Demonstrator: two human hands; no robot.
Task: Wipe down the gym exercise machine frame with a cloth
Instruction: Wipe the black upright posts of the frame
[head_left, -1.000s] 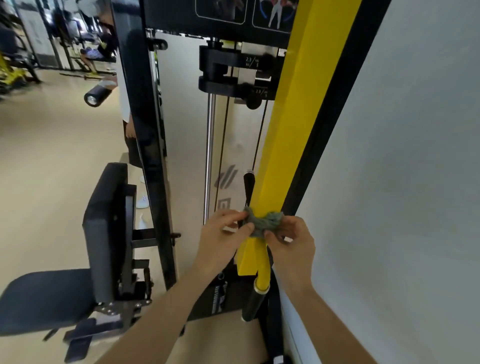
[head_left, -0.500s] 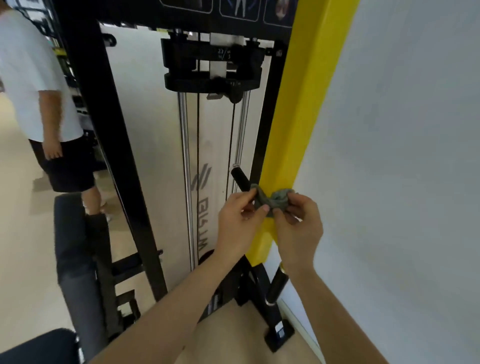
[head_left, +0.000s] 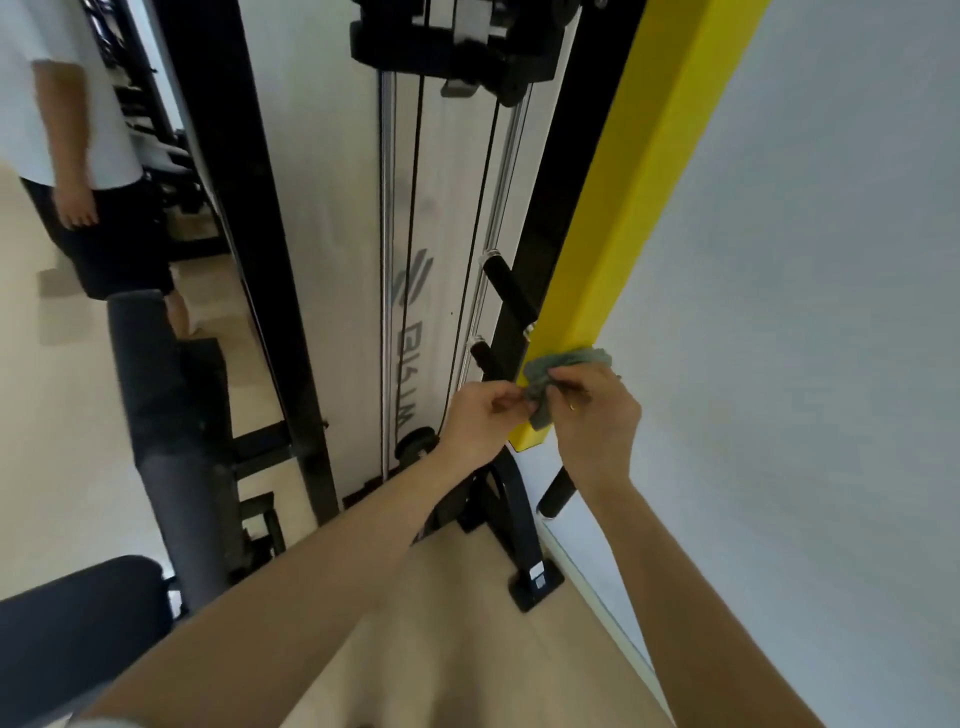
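A bystander (head_left: 78, 145) stands on the pale floor (head_left: 62, 415) beside a padded bench (head_left: 171, 441).

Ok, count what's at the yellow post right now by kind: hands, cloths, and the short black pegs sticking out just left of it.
hands: 2, the left hand and the right hand, both gripping the cloth
cloths: 1, the grey cloth bunched on the yellow post
black pegs: 2, upper peg and lower peg
Total: 5
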